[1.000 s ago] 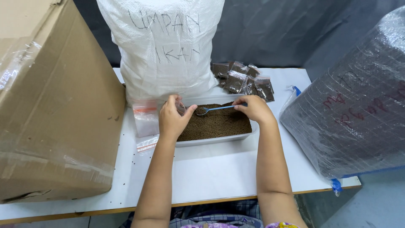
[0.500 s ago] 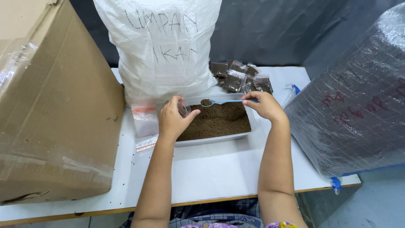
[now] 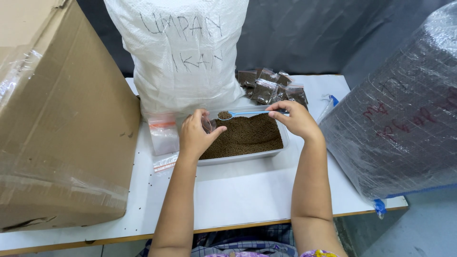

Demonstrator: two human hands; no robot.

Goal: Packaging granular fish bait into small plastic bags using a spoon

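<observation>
Right hand (image 3: pixel 297 121) pinches blue spoon (image 3: pixel 247 113), loaded with brown pellets, over the tray (image 3: pixel 283 143) on the counter (image 3: pixel 247 190). Left hand (image 3: pixel 196 134) grips small clear bag (image 3: pixel 207 124). Keep spoon level, tip into the bag's mouth above the tray.

Spoon: I hold a small blue plastic spoon (image 3: pixel 243 113) by the end of its handle, between the fingers of my right hand (image 3: pixel 296 120). It lies almost level above the tray, and its bowl points to my left hand.
Spoon load: the bowl is full with a little heap of brown pellets.
Small bag: my left hand (image 3: pixel 196 135) pinches a small clear plastic bag (image 3: pixel 207 124). Its mouth is just beside the spoon bowl. My fingers hide most of the bag.
Tray: a shallow pale tray (image 3: pixel 283 138) stands on the white table, between my two hands.
Pellets: brown fine pellets (image 3: pixel 247 137) fill the tray in a flat layer.
</observation>
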